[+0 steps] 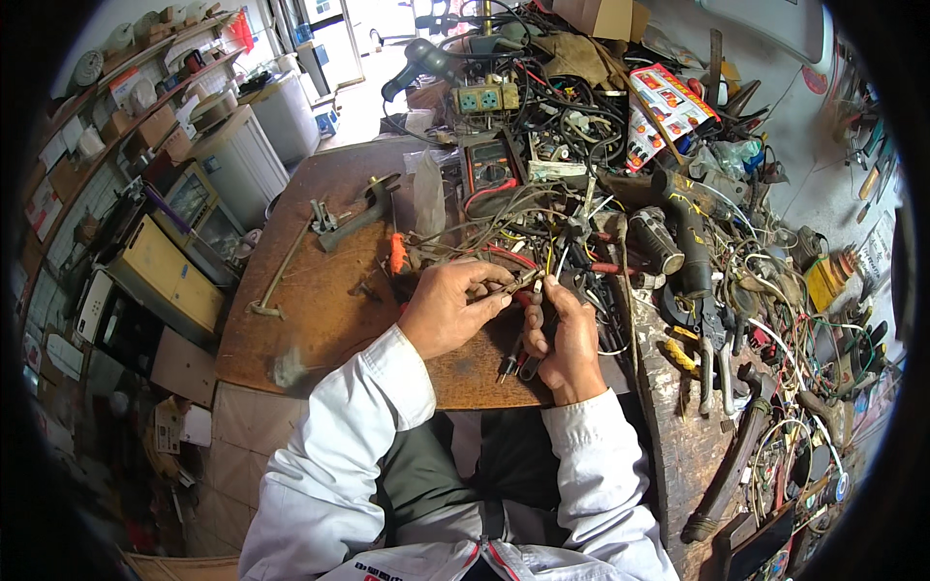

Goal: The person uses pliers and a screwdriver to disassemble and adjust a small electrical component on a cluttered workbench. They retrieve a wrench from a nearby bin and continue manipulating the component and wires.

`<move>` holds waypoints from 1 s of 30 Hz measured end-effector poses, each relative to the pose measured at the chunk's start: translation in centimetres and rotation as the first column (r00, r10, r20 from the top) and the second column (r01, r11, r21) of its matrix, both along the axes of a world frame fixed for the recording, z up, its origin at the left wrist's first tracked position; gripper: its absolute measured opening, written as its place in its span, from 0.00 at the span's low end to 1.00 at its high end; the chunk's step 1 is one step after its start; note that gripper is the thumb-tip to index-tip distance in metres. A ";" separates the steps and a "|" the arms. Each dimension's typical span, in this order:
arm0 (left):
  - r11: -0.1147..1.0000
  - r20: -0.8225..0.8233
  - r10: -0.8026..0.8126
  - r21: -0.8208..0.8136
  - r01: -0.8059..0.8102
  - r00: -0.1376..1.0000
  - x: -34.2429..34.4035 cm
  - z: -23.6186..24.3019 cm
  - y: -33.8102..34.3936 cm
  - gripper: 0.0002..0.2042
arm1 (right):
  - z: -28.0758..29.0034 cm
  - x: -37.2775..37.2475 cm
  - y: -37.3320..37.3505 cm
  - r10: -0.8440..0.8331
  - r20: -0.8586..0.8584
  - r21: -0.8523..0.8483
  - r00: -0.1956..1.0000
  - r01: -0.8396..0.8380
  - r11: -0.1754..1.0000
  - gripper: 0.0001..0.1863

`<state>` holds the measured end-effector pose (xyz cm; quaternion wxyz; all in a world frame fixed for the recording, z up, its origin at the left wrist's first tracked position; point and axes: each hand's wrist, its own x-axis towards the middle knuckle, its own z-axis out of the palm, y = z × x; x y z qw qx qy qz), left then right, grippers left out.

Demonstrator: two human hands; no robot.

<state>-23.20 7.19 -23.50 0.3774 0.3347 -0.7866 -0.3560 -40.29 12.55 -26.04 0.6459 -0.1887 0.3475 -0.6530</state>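
My left hand is closed in a pinch on thin brownish wires above the table's front part. Close beside it, my right hand is also closed, thumb against forefinger, with a small whitish piece at the thumb tip and something dark red under the fingers; its kind is too small to make out. The fingertips of both hands nearly meet. Just beyond them lie tangled wires and a red-handled tool. A screwdriver with an orange handle lies left of the wires.
A multimeter lies at the back of the wooden table, near a socket box. At the left are a metal T-shaped rod and a clamp-like metal tool. Power tools, a hammer and cables crowd the right bench.
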 end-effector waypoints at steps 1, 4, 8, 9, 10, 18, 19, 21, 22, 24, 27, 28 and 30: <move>0.999 -0.023 -0.030 0.029 0.030 0.999 0.1 -0.3 -0.3 0.10 | 0.0 0.2 -0.1 -0.013 -0.001 0.018 1.000 0.013 1.000 0.13; 0.996 -0.022 -0.024 0.088 0.026 0.999 0.5 -0.5 -0.3 0.10 | 0.4 0.5 -0.1 -0.033 -0.014 0.050 0.999 0.033 0.998 0.14; 0.997 -0.047 -0.029 0.077 0.032 0.998 0.2 -0.9 -0.4 0.09 | 0.1 0.2 0.1 -0.036 -0.027 0.025 0.999 0.037 0.999 0.13; 0.997 -0.044 -0.020 0.077 0.023 0.999 0.1 -0.6 -0.2 0.09 | 0.1 0.2 0.1 -0.044 -0.030 0.013 0.999 0.045 0.999 0.13; 0.997 -0.041 -0.011 0.078 0.014 0.999 0.1 -0.5 -0.1 0.09 | 0.1 0.3 0.0 -0.048 -0.025 0.002 0.999 0.048 0.999 0.13; 0.999 -0.090 0.031 -0.005 -0.032 0.995 0.1 0.3 0.5 0.08 | 0.4 0.9 0.1 -0.099 -0.131 -0.039 0.986 0.095 0.995 0.10; 0.999 -0.090 0.040 -0.032 -0.043 0.995 0.0 0.5 0.5 0.08 | 0.4 0.9 0.1 -0.114 -0.141 -0.039 0.983 0.110 0.993 0.10; 0.998 -0.098 0.046 -0.035 -0.049 0.994 0.0 0.3 0.4 0.08 | 0.3 0.9 0.2 -0.127 -0.144 -0.053 0.982 0.120 0.991 0.09; 0.998 -0.101 0.050 -0.037 -0.054 0.994 0.0 0.2 0.4 0.08 | 0.3 0.9 0.3 -0.131 -0.143 -0.060 0.981 0.124 0.990 0.09; 0.997 -0.113 0.058 -0.045 -0.064 0.992 -0.1 0.2 0.5 0.07 | 0.2 1.0 0.4 -0.159 -0.169 -0.076 0.973 0.148 0.986 0.09; 0.996 -0.128 0.063 -0.054 -0.070 0.990 -0.2 0.0 0.5 0.06 | 0.4 1.4 0.5 -0.200 -0.194 -0.096 0.960 0.184 0.978 0.09; 0.996 -0.132 0.063 -0.057 -0.071 0.989 -0.2 0.0 0.5 0.06 | 0.5 1.5 0.6 -0.214 -0.200 -0.102 0.956 0.197 0.975 0.09; 0.995 -0.135 0.067 -0.065 -0.076 0.989 -0.3 -0.3 0.3 0.06 | 0.6 1.5 0.7 -0.229 -0.207 -0.138 0.951 0.203 0.969 0.09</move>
